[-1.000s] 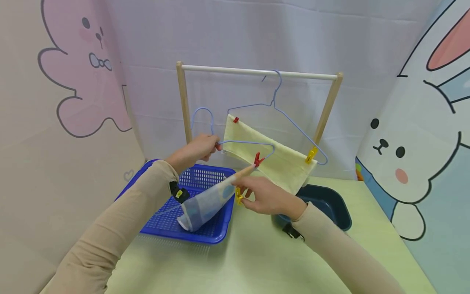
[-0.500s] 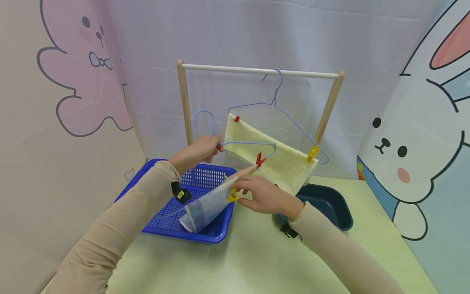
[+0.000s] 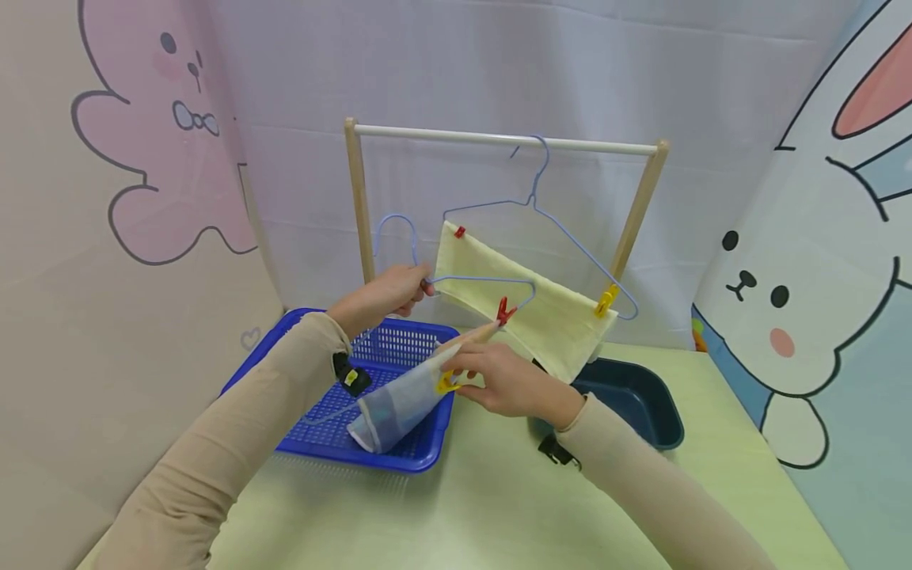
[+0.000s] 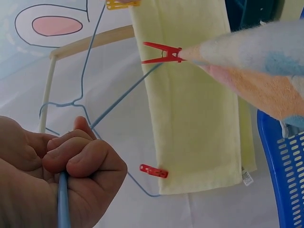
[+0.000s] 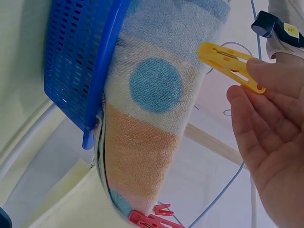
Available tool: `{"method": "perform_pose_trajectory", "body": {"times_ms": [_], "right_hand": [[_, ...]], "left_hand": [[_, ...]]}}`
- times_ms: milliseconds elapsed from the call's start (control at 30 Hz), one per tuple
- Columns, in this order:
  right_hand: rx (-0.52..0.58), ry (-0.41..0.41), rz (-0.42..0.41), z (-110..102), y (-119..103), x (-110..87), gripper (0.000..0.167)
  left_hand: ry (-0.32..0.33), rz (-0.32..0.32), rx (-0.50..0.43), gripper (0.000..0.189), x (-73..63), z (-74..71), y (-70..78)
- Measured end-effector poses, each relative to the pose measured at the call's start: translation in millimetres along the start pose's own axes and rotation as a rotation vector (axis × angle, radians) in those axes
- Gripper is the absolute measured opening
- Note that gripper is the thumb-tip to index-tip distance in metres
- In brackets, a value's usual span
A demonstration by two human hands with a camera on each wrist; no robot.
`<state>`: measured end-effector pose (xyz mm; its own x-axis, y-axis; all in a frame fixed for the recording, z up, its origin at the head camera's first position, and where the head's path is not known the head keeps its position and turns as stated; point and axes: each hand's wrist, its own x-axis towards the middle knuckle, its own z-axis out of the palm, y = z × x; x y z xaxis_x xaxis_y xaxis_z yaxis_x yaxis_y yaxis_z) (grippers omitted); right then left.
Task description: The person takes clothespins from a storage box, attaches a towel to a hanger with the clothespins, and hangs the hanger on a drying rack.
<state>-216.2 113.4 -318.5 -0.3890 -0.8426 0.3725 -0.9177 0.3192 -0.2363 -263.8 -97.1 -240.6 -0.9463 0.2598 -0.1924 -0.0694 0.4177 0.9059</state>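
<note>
My left hand [image 3: 388, 294] grips a blue wire hanger [image 3: 484, 278], its hook rising behind the fingers. Near the hanger's right end, a red clothespin [image 3: 504, 311] holds a corner of a patterned towel [image 5: 142, 142], which slopes down over the blue basket. Between thumb and fingers, my right hand [image 3: 509, 380] pinches a yellow clothespin [image 5: 230, 66]. Its tip meets the towel's upper edge in the right wrist view; I cannot tell whether it clamps the cloth. The left wrist view shows the left fingers [image 4: 90, 159] curled around the hanger wire.
Behind, a rack [image 3: 492, 138] carries another blue hanger [image 3: 492, 204] with a pale yellow towel [image 3: 523, 305] clipped by a red and a yellow clothespin. A blue basket [image 3: 427, 459] stands at left, and a dark green tub [image 3: 659, 404] behind the right forearm.
My right hand has moved slightly left, bringing the yellow clothespin from beside the patterned towel to its edge. The left hand and its hanger have barely shifted.
</note>
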Motion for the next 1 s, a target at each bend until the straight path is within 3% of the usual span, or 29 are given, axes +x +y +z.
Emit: {"method": "perform_pose_trajectory", "body": {"times_ms": [1000], "right_hand": [[-0.066,0.073,-0.059,7.8,-8.3,14.8,0.026]], "left_hand": [[-0.030,0.001,-0.057,0.036,-0.5,-1.3,-1.5]]}}
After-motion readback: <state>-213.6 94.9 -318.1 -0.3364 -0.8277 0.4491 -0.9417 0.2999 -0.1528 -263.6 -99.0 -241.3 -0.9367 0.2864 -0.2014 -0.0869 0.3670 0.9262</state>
